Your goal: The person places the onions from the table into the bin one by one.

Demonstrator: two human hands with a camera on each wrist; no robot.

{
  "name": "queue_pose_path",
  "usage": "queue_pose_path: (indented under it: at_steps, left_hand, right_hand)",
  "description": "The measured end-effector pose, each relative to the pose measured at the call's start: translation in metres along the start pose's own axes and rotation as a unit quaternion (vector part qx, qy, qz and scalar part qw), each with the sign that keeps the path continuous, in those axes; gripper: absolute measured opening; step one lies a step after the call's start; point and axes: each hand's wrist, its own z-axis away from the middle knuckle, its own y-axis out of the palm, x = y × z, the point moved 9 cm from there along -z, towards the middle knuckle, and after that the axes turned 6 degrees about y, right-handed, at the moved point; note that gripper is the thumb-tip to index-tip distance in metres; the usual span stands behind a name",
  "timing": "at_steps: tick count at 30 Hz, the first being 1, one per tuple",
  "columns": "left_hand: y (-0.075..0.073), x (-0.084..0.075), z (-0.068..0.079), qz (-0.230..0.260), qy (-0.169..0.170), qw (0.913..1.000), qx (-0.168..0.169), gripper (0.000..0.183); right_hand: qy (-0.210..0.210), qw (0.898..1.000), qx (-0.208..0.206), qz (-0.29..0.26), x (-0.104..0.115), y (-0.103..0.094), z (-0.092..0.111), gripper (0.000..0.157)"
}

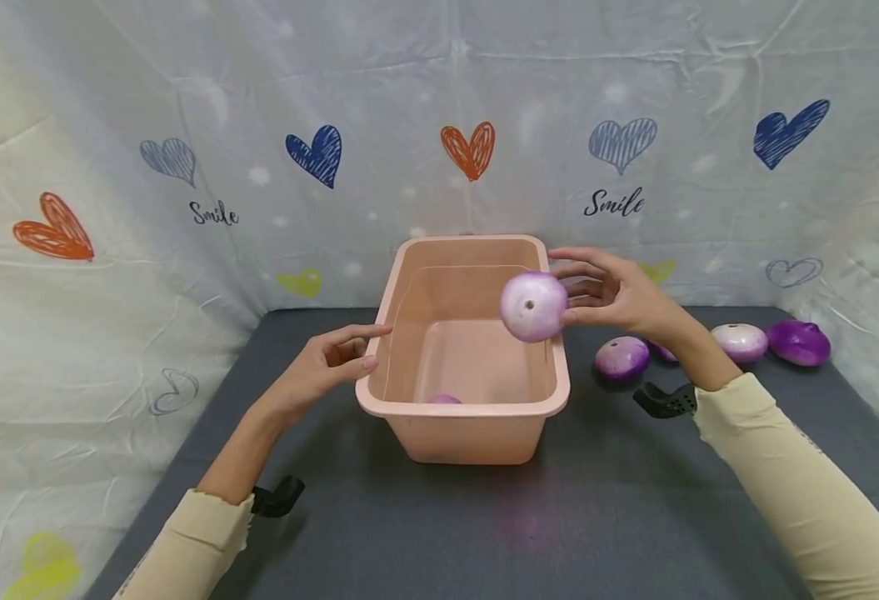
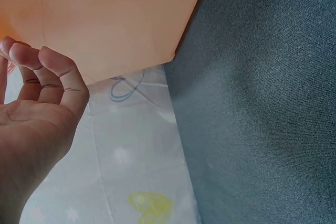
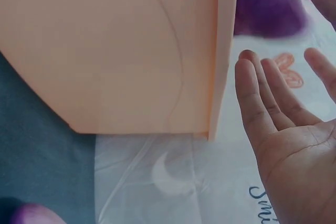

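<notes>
A peach plastic tub [image 1: 463, 410] stands on the dark table, with part of a purple onion [image 1: 445, 399] showing inside it. My left hand [image 1: 327, 360] holds its left rim, index finger and thumb over the edge; in the left wrist view the other fingers curl beside the outer wall. Above the right rim is a pale purple onion [image 1: 532, 307]. My right hand [image 1: 611, 292] is just beside it with spread fingers. In the right wrist view that onion [image 3: 270, 6] looks blurred, and a gap separates it from the fingers [image 3: 252, 93].
To the right of the tub lie several more onions: a purple one [image 1: 622, 358] close by, a whitish one [image 1: 741, 342] and a dark purple one [image 1: 800, 342] farther right. Behind the table [image 1: 439, 533] hangs a white cloth [image 1: 379, 92] printed with hearts.
</notes>
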Motion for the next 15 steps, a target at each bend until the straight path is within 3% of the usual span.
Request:
queue_pose_path:
  at_steps: [8, 15]
  left_hand:
    - [0.0, 0.004, -0.001, 0.012, -0.009, 0.9998, -0.009, 0.047]
    - [0.0, 0.004, 0.0, 0.024, -0.016, 0.9994, -0.017, 0.047]
  right_hand:
    - [0.009, 1.0, -0.011, 0.0, -0.007, -0.014, 0.015, 0.062]
    - [0.033, 0.998, -0.039, 0.035, -0.016, -0.032, 0.037, 0.054]
